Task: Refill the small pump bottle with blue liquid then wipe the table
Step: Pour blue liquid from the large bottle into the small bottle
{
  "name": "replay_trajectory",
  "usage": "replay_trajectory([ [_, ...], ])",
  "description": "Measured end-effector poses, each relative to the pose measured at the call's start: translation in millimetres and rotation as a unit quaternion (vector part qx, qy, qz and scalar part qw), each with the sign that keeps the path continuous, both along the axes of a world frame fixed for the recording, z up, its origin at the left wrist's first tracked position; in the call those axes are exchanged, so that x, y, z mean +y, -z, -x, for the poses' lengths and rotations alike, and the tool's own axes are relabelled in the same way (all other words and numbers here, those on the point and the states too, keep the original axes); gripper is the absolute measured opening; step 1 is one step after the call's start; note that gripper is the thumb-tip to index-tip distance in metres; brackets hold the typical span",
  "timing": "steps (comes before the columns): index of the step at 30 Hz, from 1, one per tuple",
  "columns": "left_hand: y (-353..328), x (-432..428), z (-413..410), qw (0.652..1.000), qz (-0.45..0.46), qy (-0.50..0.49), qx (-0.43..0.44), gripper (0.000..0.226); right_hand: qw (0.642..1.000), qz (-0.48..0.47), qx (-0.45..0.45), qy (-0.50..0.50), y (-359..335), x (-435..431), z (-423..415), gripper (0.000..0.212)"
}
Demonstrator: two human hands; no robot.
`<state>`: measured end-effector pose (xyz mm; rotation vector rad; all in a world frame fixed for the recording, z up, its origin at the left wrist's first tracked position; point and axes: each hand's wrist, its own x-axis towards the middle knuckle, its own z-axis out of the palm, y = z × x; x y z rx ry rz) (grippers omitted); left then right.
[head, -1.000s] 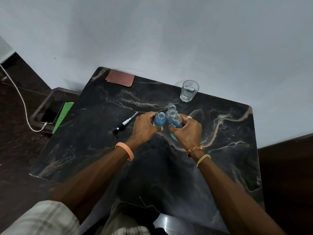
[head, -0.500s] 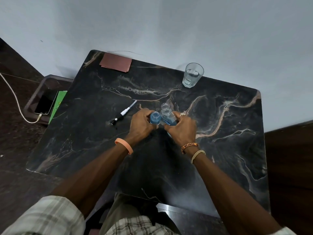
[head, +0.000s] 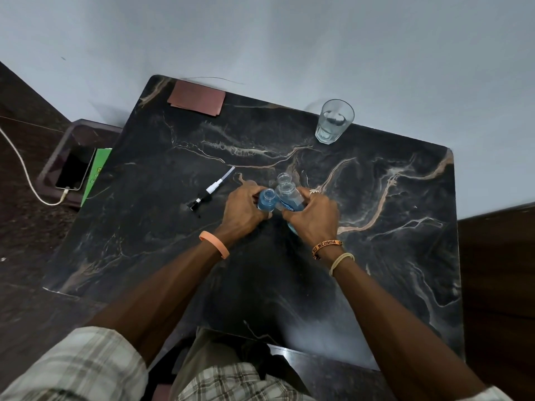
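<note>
Gripping the small pump bottle [head: 265, 200], the left hand [head: 244, 211] has its fingers wrapped around the blue-filled body, its open neck showing above the knuckles. The right hand [head: 311, 217] is clamped on the larger refill bottle [head: 288, 195], which leans toward the small one so that the two necks sit just beside each other between the hands; whether the rims touch cannot be told. Compared with the frames from a second and half a second ago, both grips are the same and the bottles remain paired at the middle of the table [head: 390, 256]; only the head camera has shifted, so the whole scene sits differently in view. Counted: two bottles, both uncapped; one pump head with its white tube [head: 212, 189] lying flat on the table to the left of the left hand, well clear of it; one drinking glass [head: 334, 121] standing upright far beyond the right hand; one brown folded cloth [head: 197, 97] at the far edge, beyond the left hand. Off the table, further left, one phone [head: 75, 168] lies with a white cable [head: 23, 166] plugged in, beside a green item [head: 97, 173]. The left wrist carries one peach band [head: 214, 243]; the right wrist carries two bands [head: 333, 251].
</note>
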<state>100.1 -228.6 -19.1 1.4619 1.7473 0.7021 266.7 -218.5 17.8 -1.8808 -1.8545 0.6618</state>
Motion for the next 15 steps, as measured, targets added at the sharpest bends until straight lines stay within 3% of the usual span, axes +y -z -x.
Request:
replay_trajectory([
  [4, 6, 0, 1, 1.0, 0.0, 0.003, -0.002, 0.052, 1.0, 0.005, 0.001, -0.003, 0, 0, -1, 0.051],
  [11, -2, -4, 7, 0.999, 0.019, 0.051, 0.004, 0.101, 1.0, 0.016, 0.018, 0.007, -3, -4, -9, 0.048],
  [15, -25, -16, 16, 0.996, -0.074, 0.006, -0.047, 0.082, 0.999, -0.001, 0.037, 0.037, -13, -7, -24, 0.04],
])
